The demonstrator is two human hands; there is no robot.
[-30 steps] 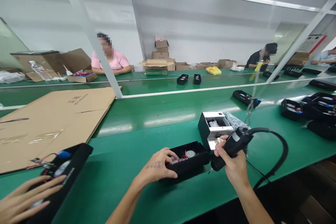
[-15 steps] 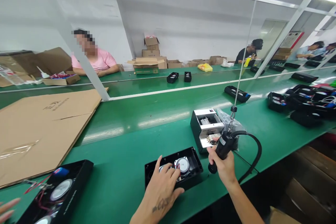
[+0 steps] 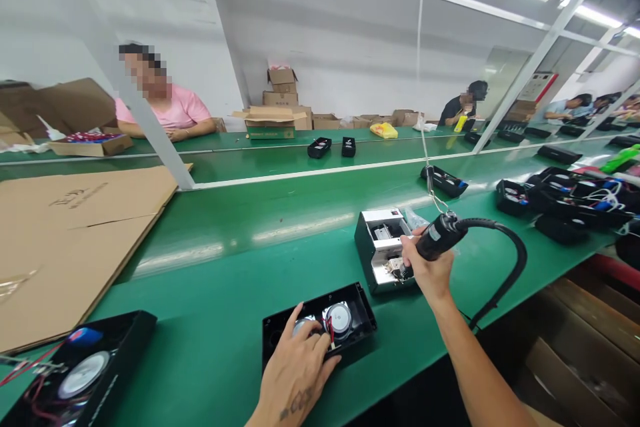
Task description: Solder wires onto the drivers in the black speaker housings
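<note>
While my left hand (image 3: 295, 373) is lying spread and open over the black speaker housing (image 3: 320, 330), its fingertips are pressing on the round silver drivers (image 3: 339, 318) set inside the open shell, which is sitting on the green belt (image 3: 225, 320) close to my edge. Just beyond it, my right hand (image 3: 425, 267) is wrapping tight around the black electric screwdriver (image 3: 440, 238), tilting its tip down into the white-and-black screw feeder box (image 3: 383, 247); a thick black cable (image 3: 505, 260) is looping off the tool's rear, and a thin cord (image 3: 424, 113) is running up from it toward the ceiling. At my near left, another open speaker unit (image 3: 75, 373) is lying with red wires showing. Farther left, a flattened cardboard sheet (image 3: 75, 233) is covering the belt. More black housings (image 3: 565, 200) are crowding the right. Across the line, a person in a pink shirt (image 3: 165, 110) is sitting, with cardboard boxes (image 3: 280, 110) stacking up against the wall.
</note>
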